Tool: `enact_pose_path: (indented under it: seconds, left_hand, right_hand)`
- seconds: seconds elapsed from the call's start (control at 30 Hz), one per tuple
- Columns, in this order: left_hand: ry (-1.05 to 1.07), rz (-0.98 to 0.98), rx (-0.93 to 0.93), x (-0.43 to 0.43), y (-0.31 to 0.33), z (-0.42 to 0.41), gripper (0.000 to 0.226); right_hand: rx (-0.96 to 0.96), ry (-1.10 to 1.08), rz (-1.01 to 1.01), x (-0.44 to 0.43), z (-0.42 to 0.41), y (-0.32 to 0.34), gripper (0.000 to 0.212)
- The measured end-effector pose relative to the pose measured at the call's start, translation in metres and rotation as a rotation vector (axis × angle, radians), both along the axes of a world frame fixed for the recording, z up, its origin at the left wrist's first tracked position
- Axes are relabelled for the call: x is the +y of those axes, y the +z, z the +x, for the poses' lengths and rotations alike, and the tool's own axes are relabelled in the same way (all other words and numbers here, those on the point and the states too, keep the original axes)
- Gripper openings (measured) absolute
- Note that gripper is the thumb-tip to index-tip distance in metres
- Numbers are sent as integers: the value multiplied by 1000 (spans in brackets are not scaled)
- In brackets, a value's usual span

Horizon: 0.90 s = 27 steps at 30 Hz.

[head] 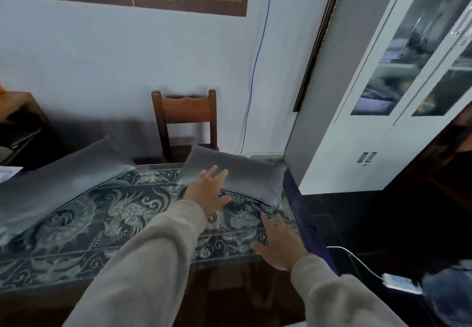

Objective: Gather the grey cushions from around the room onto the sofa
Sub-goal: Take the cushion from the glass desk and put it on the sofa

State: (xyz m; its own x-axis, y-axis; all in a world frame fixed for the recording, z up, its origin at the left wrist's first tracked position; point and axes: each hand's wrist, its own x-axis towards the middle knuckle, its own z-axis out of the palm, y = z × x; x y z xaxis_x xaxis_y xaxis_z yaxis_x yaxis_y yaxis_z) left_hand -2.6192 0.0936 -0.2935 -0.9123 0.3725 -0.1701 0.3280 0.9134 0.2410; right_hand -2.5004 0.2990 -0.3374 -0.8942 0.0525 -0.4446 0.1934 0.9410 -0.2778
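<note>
Two grey cushions on patterned table (pixel 102 224): right cushion (pixel 237 176) at far right corner, in front of wooden chair (pixel 185 117); left cushion (pixel 58 173) along left side. Left hand (pixel 207 194) open, fingers spread, at near edge of right cushion, contact unclear. Right hand (pixel 278 242) open, flat, near that cushion's near corner, holding nothing

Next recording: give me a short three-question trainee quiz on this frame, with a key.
1. True or false: the left hand and the right hand both show straight, spread fingers.
2. Fill in: the left grey fabric cushion and the right grey fabric cushion both lie on the ___.
3. What stands behind the right cushion? A) brown wooden chair B) green plastic stool C) red metal ladder
Key: 1 true. 2 dark blue patterned tabletop. 3 A.
</note>
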Motion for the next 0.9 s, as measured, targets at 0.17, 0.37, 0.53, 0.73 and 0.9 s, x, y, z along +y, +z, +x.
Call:
enact_pose_path:
  seconds: [0.17, 0.37, 0.53, 0.73, 0.9]
  left_hand:
    - [87, 66, -32, -2, -48, -75, 78]
    - [268, 137, -77, -39, -104, -147, 80]
    - [356, 406, -193, -54, -121, -167, 105]
    - [430, 372, -87, -45, -143, -140, 98]
    - [407, 392, -7, -50, -117, -99, 97]
  right_hand:
    - [181, -120, 17, 7, -91, -20, 87]
    - [324, -516, -245, 29, -157, -70, 90]
    - [359, -581, -329, 40, -172, -95, 90]
    - [383, -621, -410, 40, -162, -107, 89]
    - [471, -671, -540, 42, -132, -72, 103]
